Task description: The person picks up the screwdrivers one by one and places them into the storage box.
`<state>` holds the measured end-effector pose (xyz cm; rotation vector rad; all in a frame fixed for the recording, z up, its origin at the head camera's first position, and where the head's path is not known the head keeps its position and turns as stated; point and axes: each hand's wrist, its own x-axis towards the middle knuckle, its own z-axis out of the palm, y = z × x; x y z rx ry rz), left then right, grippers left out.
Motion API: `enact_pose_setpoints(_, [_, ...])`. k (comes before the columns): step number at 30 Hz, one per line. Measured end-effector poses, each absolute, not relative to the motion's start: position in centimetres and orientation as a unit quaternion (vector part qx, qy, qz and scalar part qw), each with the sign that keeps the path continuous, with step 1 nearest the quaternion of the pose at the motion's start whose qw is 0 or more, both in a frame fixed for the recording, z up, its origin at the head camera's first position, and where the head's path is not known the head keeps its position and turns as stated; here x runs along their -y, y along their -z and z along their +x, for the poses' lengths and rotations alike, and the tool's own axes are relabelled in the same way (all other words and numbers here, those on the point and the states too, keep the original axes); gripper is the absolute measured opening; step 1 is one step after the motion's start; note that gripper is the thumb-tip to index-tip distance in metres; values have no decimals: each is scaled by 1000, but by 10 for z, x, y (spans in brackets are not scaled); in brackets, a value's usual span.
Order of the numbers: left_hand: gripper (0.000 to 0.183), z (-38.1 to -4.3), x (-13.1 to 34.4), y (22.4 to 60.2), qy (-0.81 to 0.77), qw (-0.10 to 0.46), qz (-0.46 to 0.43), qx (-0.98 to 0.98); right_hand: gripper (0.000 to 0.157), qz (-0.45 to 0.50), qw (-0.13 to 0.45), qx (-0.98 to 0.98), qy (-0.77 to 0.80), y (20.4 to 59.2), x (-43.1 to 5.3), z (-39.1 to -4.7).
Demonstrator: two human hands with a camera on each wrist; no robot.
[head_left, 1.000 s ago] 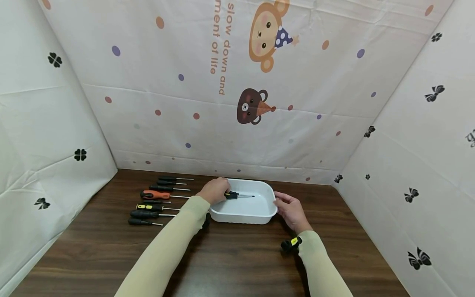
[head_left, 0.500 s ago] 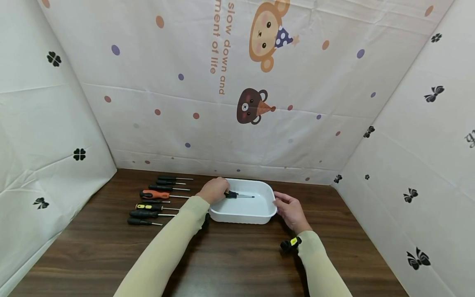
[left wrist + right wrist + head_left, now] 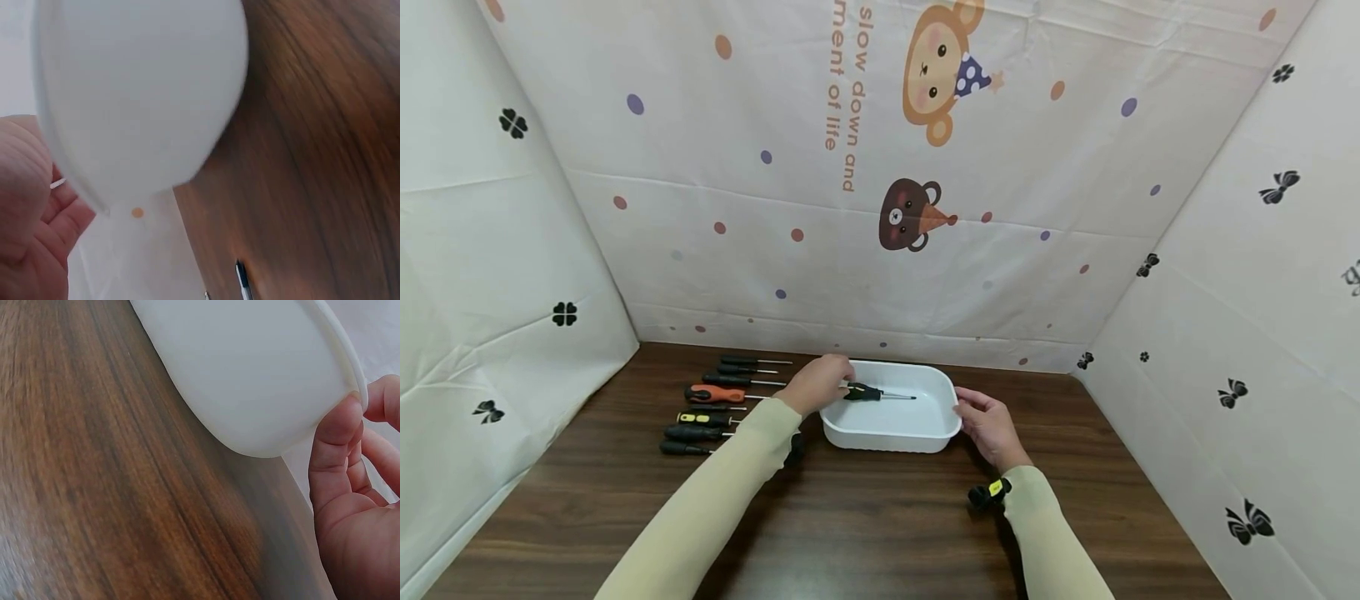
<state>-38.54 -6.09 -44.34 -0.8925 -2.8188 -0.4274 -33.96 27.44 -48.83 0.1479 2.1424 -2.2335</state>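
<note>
A white plastic box [image 3: 891,442] stands near the back of the table. Inside it lies a screwdriver [image 3: 867,392] with a black and yellow handle, its shaft pointing right. My left hand [image 3: 822,383] hovers over the box's left rim, just beside the handle's end. In the left wrist view, that hand [image 3: 28,212] has loosely bent fingers and nothing visible between them; the box wall hides part of them. At the box's right end, my right hand [image 3: 988,425] pinches the rim between thumb and fingers, as the right wrist view shows on the box wall [image 3: 250,381].
Left of the box several screwdrivers lie in a column, among them an orange-handled one [image 3: 715,393] and a black and yellow one [image 3: 703,418]. My left forearm covers some shaft tips. A patterned cloth [image 3: 820,275] rises behind the wooden table [image 3: 880,517].
My left hand has let go of the screwdriver and moved slightly left, towards the box's left rim. The screwdriver stays in the box. My right hand keeps its place on the rim.
</note>
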Motion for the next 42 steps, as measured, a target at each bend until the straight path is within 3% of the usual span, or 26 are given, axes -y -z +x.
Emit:
enact_pose_setpoints(15, [25,-356,89,431,224,83,-292,926,47,52,21,-689,723,486,-274,-339])
enact_pose_setpoints(42, [16,-300,147,443,323,102,-277,899,46,57,24,-700,711,484,-274,-337])
